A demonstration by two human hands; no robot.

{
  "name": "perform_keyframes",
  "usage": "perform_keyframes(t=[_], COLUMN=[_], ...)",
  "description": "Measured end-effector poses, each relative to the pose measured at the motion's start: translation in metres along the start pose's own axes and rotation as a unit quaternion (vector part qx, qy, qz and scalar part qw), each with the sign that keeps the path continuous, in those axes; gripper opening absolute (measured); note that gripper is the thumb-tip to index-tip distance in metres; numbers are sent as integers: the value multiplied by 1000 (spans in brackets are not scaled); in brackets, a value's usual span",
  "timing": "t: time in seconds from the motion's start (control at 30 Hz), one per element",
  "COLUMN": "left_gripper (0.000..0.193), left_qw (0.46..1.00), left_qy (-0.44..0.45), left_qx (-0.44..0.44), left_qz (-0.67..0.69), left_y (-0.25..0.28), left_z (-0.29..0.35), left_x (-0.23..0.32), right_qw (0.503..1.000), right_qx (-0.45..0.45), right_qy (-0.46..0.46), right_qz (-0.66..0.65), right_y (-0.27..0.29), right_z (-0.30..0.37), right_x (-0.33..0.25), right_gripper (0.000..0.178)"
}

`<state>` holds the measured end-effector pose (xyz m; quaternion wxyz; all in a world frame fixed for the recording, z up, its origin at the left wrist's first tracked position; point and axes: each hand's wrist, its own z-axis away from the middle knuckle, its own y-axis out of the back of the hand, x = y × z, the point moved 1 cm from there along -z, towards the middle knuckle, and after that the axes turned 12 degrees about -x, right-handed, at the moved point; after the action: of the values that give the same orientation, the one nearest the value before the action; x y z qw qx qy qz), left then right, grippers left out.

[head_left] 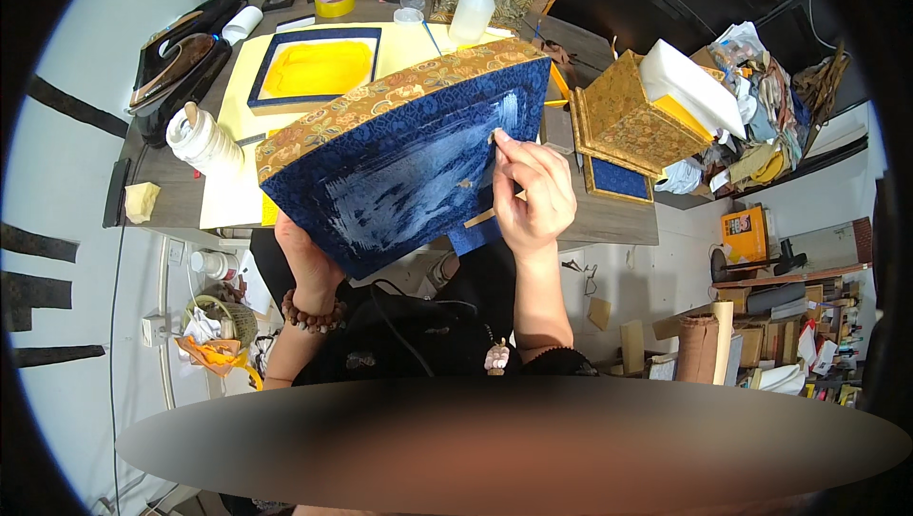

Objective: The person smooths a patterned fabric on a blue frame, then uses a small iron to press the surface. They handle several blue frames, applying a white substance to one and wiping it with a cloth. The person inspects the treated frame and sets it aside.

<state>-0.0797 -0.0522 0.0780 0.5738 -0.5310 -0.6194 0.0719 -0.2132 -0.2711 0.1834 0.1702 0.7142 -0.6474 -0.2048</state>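
My left hand grips the lower edge of a box lid covered in dark blue fabric with a gold floral brocade band along its top. White glue is smeared across the blue face. My right hand is closed on a thin wooden stick, with its fingertips pressed to the lid's right edge. A bead bracelet circles my left wrist.
A yellow-lined blue tray, a clear glue bottle, a white jar, a roll of yellow tape and a sponge sit on the desk. Gold brocade box parts lie at the right. A waste basket stands below.
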Motion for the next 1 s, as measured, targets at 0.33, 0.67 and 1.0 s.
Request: perform_keyframes(t=[0.33, 0.67, 1.0], left_gripper=[71, 73, 87], left_qw=[1000, 1000, 1000], left_qy=[1, 2, 1], left_qx=[-1, 3, -1], left_qz=[15, 11, -7], left_y=[-3, -1, 1], left_z=[-1, -1, 0], left_x=[1, 0, -1], right_qw=[1000, 999, 999], right_qx=[8, 12, 25], right_qy=[-17, -20, -15], right_qz=[-25, -35, -43], right_y=[-4, -7, -7], right_z=[2, 3, 2], right_x=[3, 3, 3], right_gripper=[21, 22, 27])
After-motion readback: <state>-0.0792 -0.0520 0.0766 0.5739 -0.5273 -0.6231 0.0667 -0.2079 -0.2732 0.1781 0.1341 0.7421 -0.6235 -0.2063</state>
